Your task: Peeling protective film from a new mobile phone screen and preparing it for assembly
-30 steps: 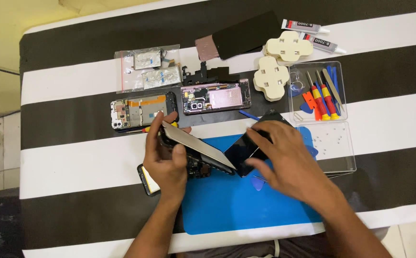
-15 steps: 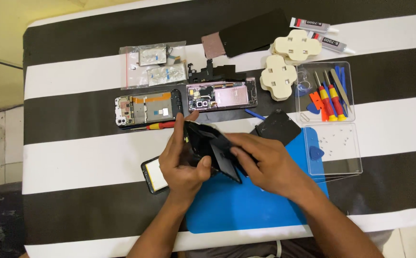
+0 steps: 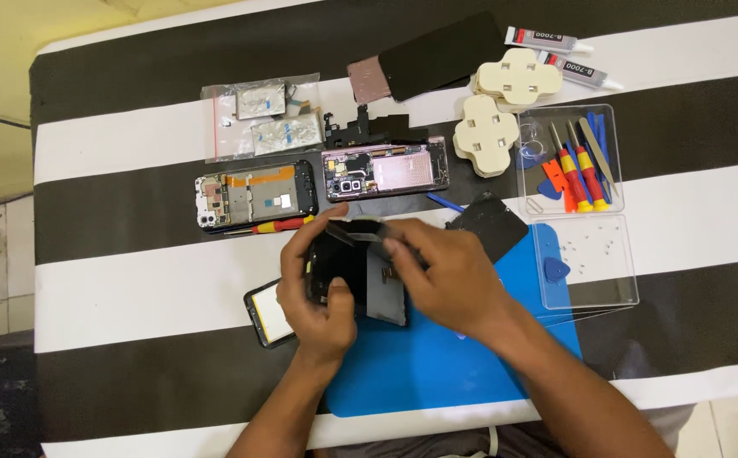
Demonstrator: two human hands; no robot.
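My left hand [image 3: 316,297] grips a black phone frame [image 3: 335,267] over the blue work mat [image 3: 420,360]. My right hand [image 3: 445,276] holds the dark screen panel [image 3: 386,293] that hangs from the frame, fingers on its upper edge. The panel stands partly folded away from the frame. Under my left wrist lies another phone [image 3: 269,315] with a pale screen. A black back cover [image 3: 489,222] rests just right of my right hand.
Two opened phones [image 3: 254,195] [image 3: 386,170] lie on the striped cloth, a red screwdriver [image 3: 280,226] below them. A bag of parts [image 3: 263,123], cream clamps [image 3: 487,136], glue tubes [image 3: 547,38], a tool tray [image 3: 570,157] and a screw tray [image 3: 585,259] stand around.
The frame and panel have turned upright between my hands. My right hand moved from the panel's right side to its top edge. The camera view shifted slightly.
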